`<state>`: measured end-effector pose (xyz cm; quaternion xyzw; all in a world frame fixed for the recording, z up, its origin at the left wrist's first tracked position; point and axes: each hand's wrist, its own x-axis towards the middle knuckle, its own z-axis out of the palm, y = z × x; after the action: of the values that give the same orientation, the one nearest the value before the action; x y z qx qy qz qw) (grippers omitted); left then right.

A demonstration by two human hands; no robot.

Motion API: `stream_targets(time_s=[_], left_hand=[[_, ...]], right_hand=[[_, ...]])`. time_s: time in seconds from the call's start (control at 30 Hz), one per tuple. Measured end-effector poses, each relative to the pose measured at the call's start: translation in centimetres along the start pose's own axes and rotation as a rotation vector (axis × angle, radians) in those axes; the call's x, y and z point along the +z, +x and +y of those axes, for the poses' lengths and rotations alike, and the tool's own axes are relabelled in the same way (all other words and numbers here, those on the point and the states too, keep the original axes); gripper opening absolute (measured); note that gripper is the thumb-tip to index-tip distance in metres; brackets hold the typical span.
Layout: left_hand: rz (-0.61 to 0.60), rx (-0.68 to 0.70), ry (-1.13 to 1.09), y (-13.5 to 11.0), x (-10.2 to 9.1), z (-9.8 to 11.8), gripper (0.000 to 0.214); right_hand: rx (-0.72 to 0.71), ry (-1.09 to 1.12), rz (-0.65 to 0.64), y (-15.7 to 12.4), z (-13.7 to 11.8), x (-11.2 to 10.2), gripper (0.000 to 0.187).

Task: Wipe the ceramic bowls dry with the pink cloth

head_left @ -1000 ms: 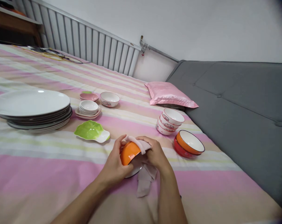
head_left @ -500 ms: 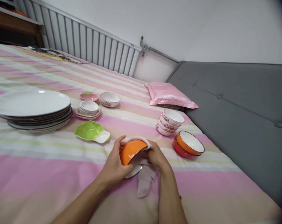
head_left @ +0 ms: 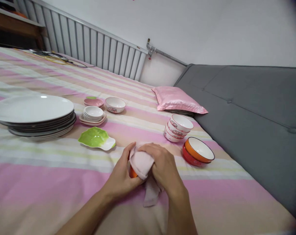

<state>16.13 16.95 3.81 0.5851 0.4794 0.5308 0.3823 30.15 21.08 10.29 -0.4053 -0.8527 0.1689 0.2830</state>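
My left hand is closed around an orange bowl, of which only a small orange sliver shows. A pale pink cloth covers most of the bowl, and my right hand presses the cloth against it with curled fingers. The cloth's loose end hangs down onto the striped bedspread below both hands.
An orange bowl stacked in a red one sits just right of my hands, with a stack of white patterned bowls behind. A green leaf dish, small saucers, a white bowl, large plates and a pink pillow lie around.
My right hand has drawn the cloth up and over the bowl's outside, so the orange surface that showed before is now almost wholly covered. The left hand keeps its hold.
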Motion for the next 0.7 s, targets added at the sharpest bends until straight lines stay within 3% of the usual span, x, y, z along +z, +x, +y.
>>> stream_targets(time_s=[0.23, 0.7], left_hand=[[-0.002, -0.078, -0.032, 0.1, 0.0, -0.4, 0.089], [0.020, -0.132, -0.007, 0.5, -0.1, -0.8, 0.082]], right_hand=[[0.023, 0.027, -0.059, 0.3, 0.2, 0.6, 0.046], [0.139, 0.471, -0.076, 0.7, 6.9, 2.3, 0.058]])
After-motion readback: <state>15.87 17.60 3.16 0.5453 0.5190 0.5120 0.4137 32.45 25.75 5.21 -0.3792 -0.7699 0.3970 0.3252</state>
